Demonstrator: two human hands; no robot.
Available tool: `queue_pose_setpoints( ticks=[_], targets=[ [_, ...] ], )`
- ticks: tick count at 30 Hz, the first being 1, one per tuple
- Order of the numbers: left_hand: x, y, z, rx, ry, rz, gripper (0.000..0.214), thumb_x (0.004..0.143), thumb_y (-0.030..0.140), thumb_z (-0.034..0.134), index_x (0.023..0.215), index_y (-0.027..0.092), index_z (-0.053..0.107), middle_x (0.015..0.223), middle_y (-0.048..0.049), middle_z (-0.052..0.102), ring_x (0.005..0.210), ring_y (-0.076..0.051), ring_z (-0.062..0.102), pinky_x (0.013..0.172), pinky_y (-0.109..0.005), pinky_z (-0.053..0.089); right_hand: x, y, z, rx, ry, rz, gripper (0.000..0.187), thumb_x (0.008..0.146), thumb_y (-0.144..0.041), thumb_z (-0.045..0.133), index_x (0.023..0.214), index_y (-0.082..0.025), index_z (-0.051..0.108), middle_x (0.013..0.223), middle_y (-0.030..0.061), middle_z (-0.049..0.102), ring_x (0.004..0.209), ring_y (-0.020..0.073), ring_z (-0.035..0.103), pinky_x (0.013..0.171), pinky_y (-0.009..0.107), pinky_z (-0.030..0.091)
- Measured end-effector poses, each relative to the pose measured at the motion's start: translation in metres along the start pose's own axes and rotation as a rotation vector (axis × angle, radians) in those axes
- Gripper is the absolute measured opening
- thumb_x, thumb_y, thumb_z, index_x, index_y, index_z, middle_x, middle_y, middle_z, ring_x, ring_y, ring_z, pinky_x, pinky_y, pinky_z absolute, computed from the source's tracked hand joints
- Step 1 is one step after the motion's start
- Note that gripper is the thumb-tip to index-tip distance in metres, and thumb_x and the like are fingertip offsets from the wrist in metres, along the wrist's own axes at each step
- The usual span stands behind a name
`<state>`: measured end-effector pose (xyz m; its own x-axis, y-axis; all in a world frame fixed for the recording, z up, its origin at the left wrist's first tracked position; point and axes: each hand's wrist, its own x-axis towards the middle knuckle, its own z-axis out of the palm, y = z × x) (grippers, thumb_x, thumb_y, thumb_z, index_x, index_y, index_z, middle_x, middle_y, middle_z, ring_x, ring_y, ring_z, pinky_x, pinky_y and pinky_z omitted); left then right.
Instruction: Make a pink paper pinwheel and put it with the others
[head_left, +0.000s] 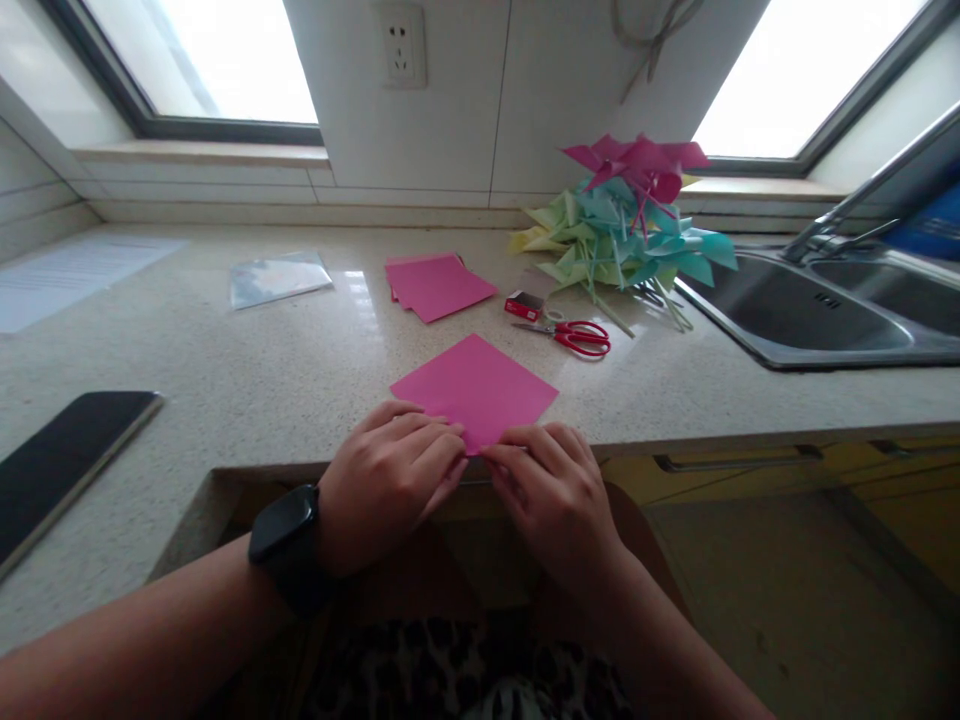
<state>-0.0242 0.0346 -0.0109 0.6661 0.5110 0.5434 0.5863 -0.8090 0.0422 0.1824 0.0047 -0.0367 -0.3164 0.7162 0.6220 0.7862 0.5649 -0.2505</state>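
Note:
A pink paper sheet (480, 385) lies on the counter with one corner toward me, its near corner between my hands. My left hand (397, 465) rests over its left near edge, fingers together and pressed on the paper. My right hand (551, 480) pinches the near corner with thumb and forefinger. Farther back lies a small stack of pink sheets (446, 287). Right of it are red-handled scissors (581, 336) and a small red and black box (523, 305). Several paper pinwheels (630, 215) in pink, blue, green and yellow are piled behind these.
A steel sink (817, 300) with a tap (832, 230) is at the right. On the left are a dark flat phone-like object (71, 455), a clear plastic packet (279, 278) and a printed sheet (75, 275). The counter's front edge (675, 440) runs just below my hands.

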Motion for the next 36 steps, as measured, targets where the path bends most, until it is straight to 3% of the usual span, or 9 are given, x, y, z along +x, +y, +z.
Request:
queue_pose_setpoints(
  ticks=[5, 12, 19, 27, 36],
  targets=[
    [-0.001, 0.001, 0.0, -0.002, -0.044, -0.043, 0.023, 0.092, 0.023, 0.062, 0.113, 0.013, 0.064, 0.109, -0.0097, 0.076, 0.101, -0.025, 0.071, 0.094, -0.044, 0.053, 0.002, 0.0, 0.0, -0.055, -0.023, -0.006, 0.012, 0.095, -0.018, 0.06, 0.093, -0.02, 0.071, 0.096, 0.0037, 0.071, 0.085, 0.0218, 0.056, 0.082, 0.039, 0.042],
    [0.0, 0.003, -0.004, -0.016, -0.156, -0.108, 0.034, 0.091, 0.024, 0.06, 0.122, 0.011, 0.063, 0.121, -0.0128, 0.072, 0.112, -0.027, 0.066, 0.103, -0.048, 0.05, 0.004, -0.007, -0.004, -0.138, -0.09, 0.028, 0.017, 0.095, -0.018, 0.056, 0.103, -0.019, 0.071, 0.102, 0.006, 0.071, 0.092, 0.0234, 0.055, 0.087, 0.04, 0.043],
    [0.001, 0.001, -0.005, -0.031, -0.22, -0.124, 0.042, 0.096, 0.034, 0.053, 0.13, 0.01, 0.062, 0.133, -0.0152, 0.065, 0.121, -0.031, 0.06, 0.107, -0.051, 0.047, 0.005, -0.012, -0.005, -0.239, -0.186, 0.037, 0.038, 0.094, -0.022, 0.055, 0.13, -0.017, 0.063, 0.116, 0.0078, 0.067, 0.1, 0.0276, 0.054, 0.088, 0.045, 0.041],
    [0.0, -0.005, -0.004, 0.017, -0.246, -0.133, 0.05, 0.097, 0.036, 0.051, 0.137, 0.007, 0.056, 0.137, -0.0175, 0.061, 0.122, -0.033, 0.056, 0.107, -0.053, 0.046, -0.002, -0.015, -0.006, -0.224, -0.165, 0.065, 0.034, 0.094, -0.021, 0.054, 0.126, -0.02, 0.065, 0.12, 0.0054, 0.068, 0.101, 0.0272, 0.054, 0.089, 0.046, 0.04],
    [-0.002, -0.01, -0.002, 0.009, -0.233, -0.118, 0.048, 0.097, 0.035, 0.052, 0.137, 0.011, 0.057, 0.138, -0.0155, 0.061, 0.125, -0.032, 0.056, 0.109, -0.052, 0.044, 0.0, -0.016, -0.007, -0.203, -0.176, 0.098, 0.03, 0.092, -0.021, 0.056, 0.121, -0.02, 0.064, 0.119, 0.0067, 0.068, 0.103, 0.0279, 0.054, 0.091, 0.046, 0.04]
  ],
)
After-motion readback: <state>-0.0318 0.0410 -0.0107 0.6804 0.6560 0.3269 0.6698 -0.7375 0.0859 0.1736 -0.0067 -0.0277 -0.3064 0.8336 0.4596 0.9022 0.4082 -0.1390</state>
